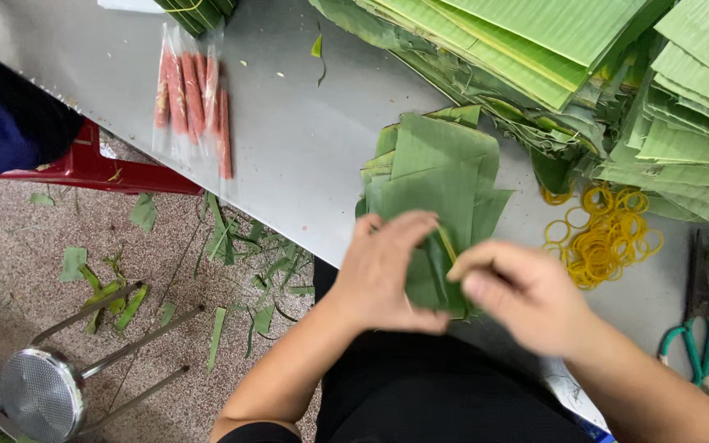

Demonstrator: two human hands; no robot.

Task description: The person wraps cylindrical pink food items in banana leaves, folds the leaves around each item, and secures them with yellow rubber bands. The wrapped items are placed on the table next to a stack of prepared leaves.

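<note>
Overhead view of a grey metal counter (305, 156) with two bare hands at work at its near edge. One small dark green folded banana-leaf parcel (436, 275) sits between them, just in front of one short stack of cut green leaf squares (441, 168); the parcel is glossy, darker than the squares, with a pale yellowish strip showing along one fold. The left hand (387, 271) is curled around the parcel's left side, fingers bent over its top and thumb beneath, closed on it. The right hand (523, 295) is blurred; its fingers are drawn together and pinch the parcel's right edge, the wrist angled inward from the lower right. Both forearms enter from the bottom of the frame over a black garment.

Two large piles of long pale green banana-leaf sheets (535, 49) fill the upper right. One loose heap of yellow rubber bands (605, 238) lies to the right of the leaf squares, too many to count. One pair of scissors with teal handles (703, 336) rests at the far right. One clear plastic packet of about six reddish sausage sticks (193, 98) lies at the upper left. On the speckled floor (34, 238) are scattered leaf trimmings (231, 238), one overturned metal stool (43, 390) and one red plastic stool (96, 168).
</note>
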